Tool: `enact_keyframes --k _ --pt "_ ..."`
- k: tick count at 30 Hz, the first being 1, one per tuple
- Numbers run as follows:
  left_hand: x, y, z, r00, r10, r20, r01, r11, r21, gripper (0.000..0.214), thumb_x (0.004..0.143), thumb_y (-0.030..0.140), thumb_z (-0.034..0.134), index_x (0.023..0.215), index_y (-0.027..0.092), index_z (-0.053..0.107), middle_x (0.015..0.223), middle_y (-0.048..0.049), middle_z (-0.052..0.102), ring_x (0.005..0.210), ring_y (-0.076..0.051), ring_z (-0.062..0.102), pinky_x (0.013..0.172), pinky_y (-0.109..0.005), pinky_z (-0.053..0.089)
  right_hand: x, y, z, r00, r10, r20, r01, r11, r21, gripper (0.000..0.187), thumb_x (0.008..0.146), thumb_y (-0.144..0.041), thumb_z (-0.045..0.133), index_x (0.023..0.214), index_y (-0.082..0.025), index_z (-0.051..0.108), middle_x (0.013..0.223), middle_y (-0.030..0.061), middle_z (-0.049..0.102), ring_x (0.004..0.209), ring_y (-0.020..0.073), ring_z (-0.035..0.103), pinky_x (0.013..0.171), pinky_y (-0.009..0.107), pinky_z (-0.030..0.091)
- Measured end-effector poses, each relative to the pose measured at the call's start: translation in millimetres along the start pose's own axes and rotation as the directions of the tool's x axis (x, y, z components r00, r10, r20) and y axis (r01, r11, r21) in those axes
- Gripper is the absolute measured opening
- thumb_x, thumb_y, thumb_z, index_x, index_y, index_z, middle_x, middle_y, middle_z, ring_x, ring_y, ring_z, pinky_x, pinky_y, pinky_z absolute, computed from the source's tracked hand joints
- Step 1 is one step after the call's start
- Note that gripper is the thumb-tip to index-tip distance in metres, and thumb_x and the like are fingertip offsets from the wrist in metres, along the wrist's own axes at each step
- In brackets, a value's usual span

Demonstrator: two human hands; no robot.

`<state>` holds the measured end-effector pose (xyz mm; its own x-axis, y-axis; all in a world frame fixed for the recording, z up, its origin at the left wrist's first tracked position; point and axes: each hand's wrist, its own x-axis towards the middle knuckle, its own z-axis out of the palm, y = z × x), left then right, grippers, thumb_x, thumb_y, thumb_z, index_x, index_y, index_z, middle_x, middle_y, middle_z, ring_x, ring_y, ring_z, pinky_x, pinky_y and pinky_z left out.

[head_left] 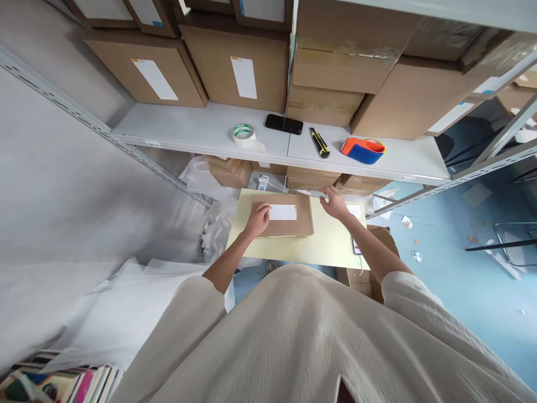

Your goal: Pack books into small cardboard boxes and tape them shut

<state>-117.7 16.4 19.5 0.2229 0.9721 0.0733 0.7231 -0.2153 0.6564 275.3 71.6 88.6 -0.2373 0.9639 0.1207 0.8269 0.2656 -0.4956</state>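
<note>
On the table lies a flat brown cardboard box (pixel 281 228) with a white label (pixel 283 212) on top. My left hand (pixel 257 220) is over the box's left part, its fingers drawn together at the label's left end. Beyond the box's far right corner, my right hand (pixel 334 202) is closed on a thin whitish strip of paper (pixel 311 193), which reaches left toward the box's far edge. Whether the label's left end is stuck down is hidden by my fingers.
The pale yellow table (pixel 331 240) stands below a grey shelf (pixel 188 129). On that shelf are a tape roll (pixel 244 134), a black phone (pixel 284 123), a utility knife (pixel 319 143), a tape dispenser (pixel 363 150) and several cartons. Another phone (pixel 356 246) lies at the table's right edge.
</note>
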Motion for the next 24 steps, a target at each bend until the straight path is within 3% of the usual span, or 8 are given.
enact_keyframes --k 2,5,9,13,18,21,24 --pt "4.3 -4.5 -8.2 0.998 -0.046 -0.042 0.047 0.999 0.026 0.042 0.103 0.015 0.054 0.136 0.023 0.078 0.162 -0.014 0.067 0.155 -0.032 0.061 0.134 -0.053 0.049 -5.0 -3.6 32.1 0.982 0.164 0.093 -0.178 0.969 0.173 0.047 0.1 -0.036 0.062 0.143 -0.02 0.074 0.144 0.0205 0.072 0.123 0.0369 0.07 0.113 0.059 0.059" --pt "10.9 -10.3 -16.3 0.982 -0.146 -0.116 0.151 0.988 0.036 0.046 0.099 0.014 0.059 0.141 0.022 0.075 0.168 -0.0177 0.06 0.164 -0.037 0.052 0.136 -0.059 0.045 -3.7 -5.6 65.1 0.908 0.37 0.197 -0.419 0.83 0.369 0.058 0.094 -0.044 0.072 0.148 -0.023 0.071 0.152 0.0194 0.071 0.125 0.0359 0.073 0.108 0.055 0.064" --pt "21.9 -14.7 -20.0 0.94 -0.314 -0.132 0.312 0.949 -0.043 0.059 0.096 0.015 0.063 0.154 0.017 0.065 0.174 -0.0231 0.054 0.166 -0.041 0.048 0.137 -0.064 0.042 3.0 -11.5 86.0 0.851 0.453 0.264 -0.523 0.7 0.485 0.071 0.083 -0.05 0.082 0.149 -0.028 0.071 0.143 0.014 0.077 0.121 0.0345 0.075 0.107 0.055 0.066" --pt "29.0 -13.0 -20.4 0.92 -0.388 -0.05 0.376 0.912 -0.166 0.067 0.094 0.017 0.067 0.161 0.017 0.06 0.168 -0.0221 0.061 0.157 -0.041 0.058 0.137 -0.06 0.041 0.3 -20.3 88.6 0.849 0.458 0.263 -0.523 0.66 0.54 0.074 0.079 -0.052 0.082 0.148 -0.028 0.07 0.138 0.0115 0.079 0.122 0.0338 0.075 0.11 0.057 0.064" --pt "25.4 -2.9 -20.0 0.903 -0.424 -0.067 0.391 0.877 -0.28 0.072 0.09 0.022 0.075 0.16 0.022 0.061 0.161 -0.0186 0.066 0.155 -0.04 0.059 0.136 -0.057 0.042 -22.7 -27.9 78.1 0.826 0.518 0.222 -0.537 0.604 0.589 0.089 0.076 -0.058 0.085 0.157 -0.03 0.063 0.14 0.0141 0.077 0.124 0.0354 0.076 0.11 0.056 0.065" --pt "22.2 6.9 -20.2 0.914 -0.396 -0.088 0.35 0.88 -0.322 0.074 0.089 0.024 0.077 0.16 0.023 0.06 0.161 -0.0186 0.064 0.155 -0.04 0.058 0.135 -0.057 0.042 -39.3 -30.2 68.9 0.809 0.565 0.163 -0.533 0.588 0.609 0.099 0.075 -0.064 0.086 0.163 -0.03 0.057 0.143 0.0158 0.076 0.129 0.0379 0.075 0.113 0.059 0.064" --pt "20.0 17.2 -21.0 0.939 -0.325 -0.11 0.268 0.895 -0.355 0.075 0.09 0.025 0.078 0.162 0.024 0.058 0.162 -0.0185 0.06 0.157 -0.038 0.055 0.135 -0.055 0.042 -53.1 -32.4 59.0 0.82 0.566 0.086 -0.484 0.605 0.633 0.104 0.077 -0.069 0.084 0.167 -0.029 0.053 0.147 0.0177 0.073 0.132 0.0389 0.073 0.114 0.061 0.063"
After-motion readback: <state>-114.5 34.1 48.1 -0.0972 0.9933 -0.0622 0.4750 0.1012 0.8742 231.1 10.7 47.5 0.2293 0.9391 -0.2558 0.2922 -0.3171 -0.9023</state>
